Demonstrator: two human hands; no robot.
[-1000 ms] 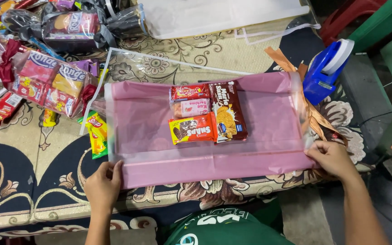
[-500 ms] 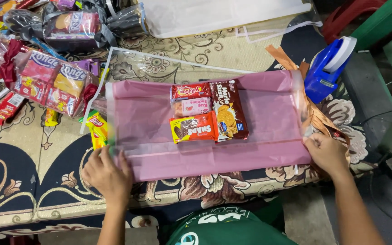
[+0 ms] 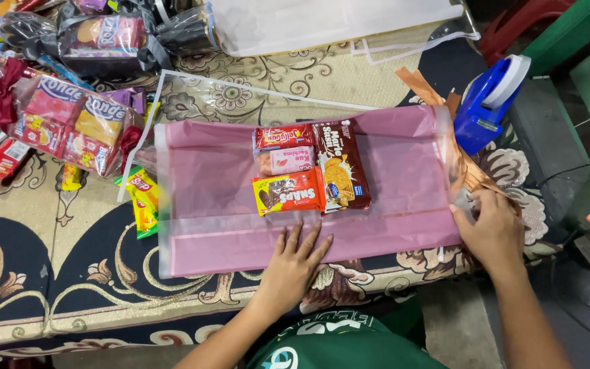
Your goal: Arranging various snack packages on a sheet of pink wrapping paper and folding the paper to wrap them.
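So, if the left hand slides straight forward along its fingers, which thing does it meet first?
Most likely the red snack pack. The left hand lies flat on the pink wrapping sheet, fingers pointing up the sheet, and that pack lies just ahead of the fingertips.

Pink wrapping sheet (image 3: 390, 171) under clear film, red, pink and brown snack packs (image 3: 312, 167) at its centre, blue tape dispenser (image 3: 489, 102) right of it, dark navy cloth (image 3: 69, 273) with cream scrollwork beneath, yellow packet (image 3: 145, 201) left
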